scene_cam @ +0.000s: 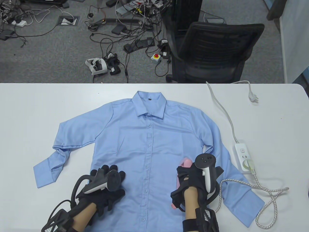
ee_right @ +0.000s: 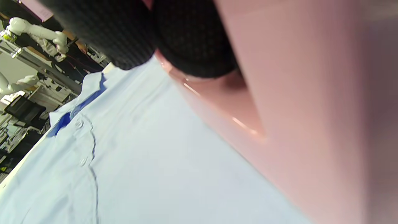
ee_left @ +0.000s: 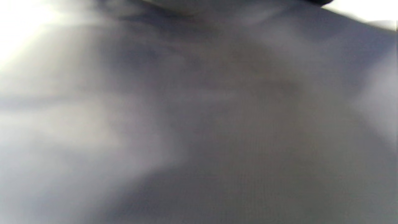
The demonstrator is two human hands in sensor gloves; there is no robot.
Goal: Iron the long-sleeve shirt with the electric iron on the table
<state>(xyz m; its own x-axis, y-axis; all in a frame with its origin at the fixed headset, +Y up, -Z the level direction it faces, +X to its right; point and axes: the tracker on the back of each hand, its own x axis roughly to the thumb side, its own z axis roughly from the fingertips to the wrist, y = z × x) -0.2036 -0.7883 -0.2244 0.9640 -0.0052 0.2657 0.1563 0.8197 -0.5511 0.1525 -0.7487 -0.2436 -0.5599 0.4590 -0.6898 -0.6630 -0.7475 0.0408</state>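
A light blue long-sleeve shirt lies buttoned and face up on the white table, collar at the far side. My left hand rests flat with fingers spread on the shirt's lower left front. My right hand grips the handle of a pink electric iron, which sits on the shirt's lower right front. In the right wrist view the pink iron fills the right side, my gloved fingers wrap it, and the shirt spreads below. The left wrist view is a blur of cloth.
A white power strip lies to the right of the shirt, its cable running to the far edge. The iron's braided cord loops on the table at the right. A black office chair stands beyond the table.
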